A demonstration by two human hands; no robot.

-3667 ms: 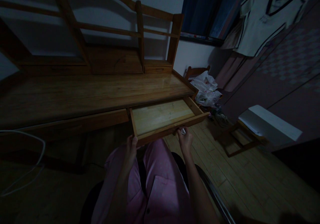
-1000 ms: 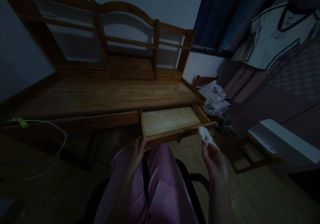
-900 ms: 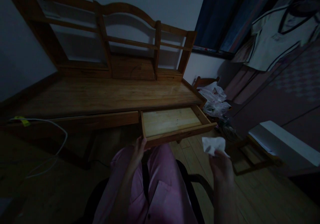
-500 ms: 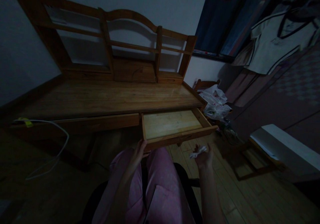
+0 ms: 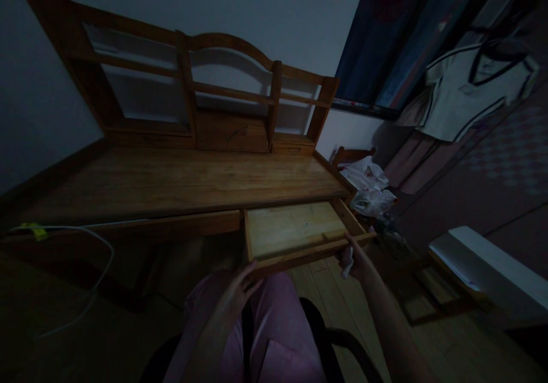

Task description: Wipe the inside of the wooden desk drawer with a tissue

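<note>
Left hand [image 5: 237,293] closed round the near left corner of the drawer [image 5: 291,232], right hand [image 5: 358,262] hooked over its front edge with a crumpled white tissue [image 5: 347,263] in its grip, I judged myself partway: drawer out, not yet back under the desk top [image 5: 205,180] beyond my hands.

The left hand [image 5: 242,286] points forward and inward, an upper digit extended and the others lower, with a gap between. Behind it, the left forearm [image 5: 212,331] slants back and outward. Well to its right and slightly farther ahead, the right hand [image 5: 358,260] bends inward, probably with curled fingers, though dimness blurs them; the right forearm [image 5: 387,320] trails behind, outward.
</note>
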